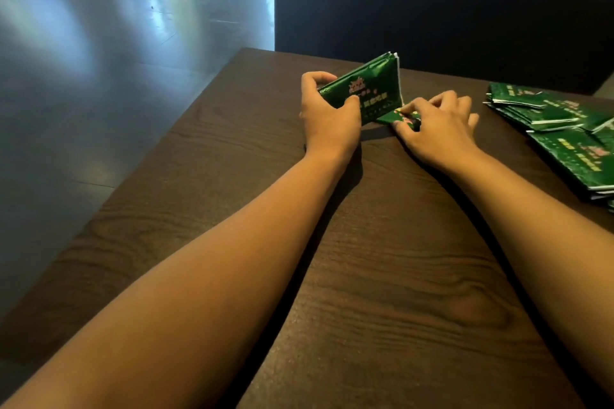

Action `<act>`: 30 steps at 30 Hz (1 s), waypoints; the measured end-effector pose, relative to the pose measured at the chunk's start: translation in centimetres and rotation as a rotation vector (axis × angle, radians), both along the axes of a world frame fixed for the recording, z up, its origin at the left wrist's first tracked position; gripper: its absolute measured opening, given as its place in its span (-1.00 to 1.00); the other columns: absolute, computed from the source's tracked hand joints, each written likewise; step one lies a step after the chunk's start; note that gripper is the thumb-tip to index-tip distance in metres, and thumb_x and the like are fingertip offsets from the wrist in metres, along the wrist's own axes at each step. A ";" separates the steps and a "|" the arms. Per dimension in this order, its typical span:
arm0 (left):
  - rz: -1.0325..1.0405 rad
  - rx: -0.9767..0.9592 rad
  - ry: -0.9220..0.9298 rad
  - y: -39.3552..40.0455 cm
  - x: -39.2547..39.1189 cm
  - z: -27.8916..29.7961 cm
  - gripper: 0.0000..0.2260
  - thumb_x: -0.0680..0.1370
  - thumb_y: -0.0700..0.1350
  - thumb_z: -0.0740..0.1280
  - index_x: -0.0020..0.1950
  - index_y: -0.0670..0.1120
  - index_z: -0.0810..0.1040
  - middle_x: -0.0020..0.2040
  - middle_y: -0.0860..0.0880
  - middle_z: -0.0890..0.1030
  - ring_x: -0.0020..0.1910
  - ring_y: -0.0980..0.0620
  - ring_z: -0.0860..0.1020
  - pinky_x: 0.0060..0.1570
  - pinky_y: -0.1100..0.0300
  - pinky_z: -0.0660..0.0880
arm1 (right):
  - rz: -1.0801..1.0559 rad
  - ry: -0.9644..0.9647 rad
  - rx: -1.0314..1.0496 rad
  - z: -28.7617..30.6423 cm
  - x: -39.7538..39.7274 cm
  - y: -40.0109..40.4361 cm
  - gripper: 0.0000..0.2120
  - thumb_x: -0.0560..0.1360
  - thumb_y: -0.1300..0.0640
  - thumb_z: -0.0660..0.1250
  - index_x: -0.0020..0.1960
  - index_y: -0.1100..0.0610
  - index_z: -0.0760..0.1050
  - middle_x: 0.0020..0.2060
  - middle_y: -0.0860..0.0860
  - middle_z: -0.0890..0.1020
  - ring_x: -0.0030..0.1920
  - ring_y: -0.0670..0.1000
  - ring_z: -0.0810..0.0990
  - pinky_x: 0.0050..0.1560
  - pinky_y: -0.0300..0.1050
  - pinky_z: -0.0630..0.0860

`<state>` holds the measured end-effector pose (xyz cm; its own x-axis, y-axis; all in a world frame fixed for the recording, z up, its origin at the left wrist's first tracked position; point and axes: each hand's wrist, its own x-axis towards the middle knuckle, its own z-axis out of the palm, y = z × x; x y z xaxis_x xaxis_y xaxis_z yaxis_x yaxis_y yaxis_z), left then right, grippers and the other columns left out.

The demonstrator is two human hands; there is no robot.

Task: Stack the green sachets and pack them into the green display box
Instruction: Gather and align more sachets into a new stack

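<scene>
Dark wood table [382, 276]: left edge runs diagonally toward the far-left corner; the near half is bare except for both forearms. Left hand [327, 113] grips a stack of green sachets [365, 90] near the far edge, standing on its long edge, long axis rising toward the far right. Right hand [438, 129], fingers curled, pinches a small green piece [403, 118] at the stack's base; sachet or box flap cannot be told. Loose sachets [558, 129] lie at the right edge, cut off by the frame.
</scene>
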<state>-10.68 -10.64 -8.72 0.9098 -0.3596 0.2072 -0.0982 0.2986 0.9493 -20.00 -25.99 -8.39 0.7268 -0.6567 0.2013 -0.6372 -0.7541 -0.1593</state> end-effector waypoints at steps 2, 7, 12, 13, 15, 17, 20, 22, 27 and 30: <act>0.004 0.009 -0.012 0.0 -0.1 0.1 -0.68 0.55 -0.36 0.38 0.18 -0.05 0.40 0.11 0.01 0.49 0.18 -0.01 0.56 -0.07 0.23 0.65 | 0.019 0.020 0.065 0.2 -1.7 0.0 -0.61 0.58 -0.29 0.23 0.24 -0.05 0.42 0.40 0.14 0.38 0.43 0.23 0.26 0.36 0.21 0.22; -0.039 0.064 -0.068 0.0 -0.3 0.2 -0.69 0.55 -0.36 0.38 0.19 -0.09 0.41 0.07 0.05 0.49 0.11 0.04 0.57 -0.12 0.26 0.65 | 0.069 -0.074 0.141 0.3 -6.1 0.4 -0.54 0.53 -0.26 0.32 0.27 -0.02 0.36 0.25 0.10 0.53 0.27 0.21 0.48 0.28 0.23 0.39; -0.066 0.106 -0.091 0.0 -0.3 0.3 -0.71 0.56 -0.35 0.37 0.19 -0.09 0.41 0.07 0.04 0.49 0.09 0.04 0.57 -0.22 0.31 0.61 | 0.087 -0.275 0.253 0.7 -8.2 1.2 -0.16 0.40 -0.03 0.58 0.54 -0.03 0.22 0.29 0.11 0.40 0.30 0.06 0.42 0.32 -0.04 0.35; -0.067 0.116 -0.094 0.0 -0.3 0.3 -0.71 0.56 -0.35 0.37 0.18 -0.08 0.41 0.07 0.03 0.49 0.09 0.03 0.57 -0.22 0.30 0.61 | 0.089 -0.283 0.264 0.9 -8.3 1.2 -0.11 0.38 0.02 0.60 0.57 -0.01 0.21 0.32 0.12 0.37 0.30 0.04 0.39 0.28 -0.13 0.30; -0.067 0.132 -0.109 -0.1 -0.3 0.2 -0.71 0.55 -0.34 0.37 0.17 -0.07 0.41 0.07 0.02 0.50 0.10 0.02 0.58 -0.20 0.25 0.64 | 0.079 -0.297 0.275 1.1 -8.4 1.1 -0.09 0.37 0.06 0.62 0.59 0.02 0.22 0.33 0.12 0.34 0.29 -0.01 0.36 0.25 -0.21 0.25; -0.063 0.152 -0.121 -0.1 -0.4 0.2 -0.72 0.55 -0.33 0.37 0.15 -0.07 0.41 0.06 0.02 0.51 0.09 0.03 0.59 -0.18 0.19 0.67 | 0.069 -0.309 0.274 1.2 -8.4 1.0 -0.13 0.36 0.04 0.63 0.55 0.05 0.28 0.27 0.09 0.35 0.28 -0.01 0.37 0.25 -0.22 0.26; -0.066 0.168 -0.131 -0.1 -0.4 0.2 -0.73 0.55 -0.33 0.37 0.13 -0.05 0.41 0.06 0.03 0.51 0.09 0.04 0.58 -0.15 0.14 0.69 | 0.077 -0.281 0.289 1.2 -8.4 1.0 -0.11 0.28 -0.11 0.64 0.49 0.02 0.33 0.24 0.03 0.32 0.33 0.05 0.37 0.33 -0.13 0.32; -0.073 0.173 -0.144 -0.1 -0.4 0.2 -0.73 0.55 -0.33 0.37 0.12 -0.05 0.42 0.06 0.02 0.52 0.11 0.02 0.58 -0.12 0.13 0.69 | 0.089 -0.224 0.314 1.3 -8.6 0.9 0.00 0.22 -0.21 0.64 0.53 -0.06 0.24 0.29 0.04 0.29 0.40 0.08 0.32 0.44 0.01 0.32; -0.060 0.156 -0.140 0.0 -0.5 0.3 -0.73 0.56 -0.34 0.38 0.14 -0.07 0.41 0.09 0.01 0.51 0.13 0.00 0.58 -0.16 0.23 0.66 | 0.120 -0.139 0.295 1.6 -8.7 0.8 -0.22 0.33 -0.14 0.59 0.45 -0.18 0.30 0.33 0.10 0.42 0.38 0.17 0.35 0.32 0.03 0.34; -0.041 0.155 -0.132 0.1 -0.4 0.2 -0.73 0.57 -0.32 0.38 0.16 -0.06 0.40 0.11 0.02 0.50 0.16 0.00 0.57 -0.08 0.16 0.69 | 0.095 -0.135 0.231 1.9 -8.6 1.2 -0.23 0.36 -0.09 0.59 0.46 -0.13 0.29 0.33 0.12 0.43 0.35 0.20 0.33 0.19 -0.04 0.29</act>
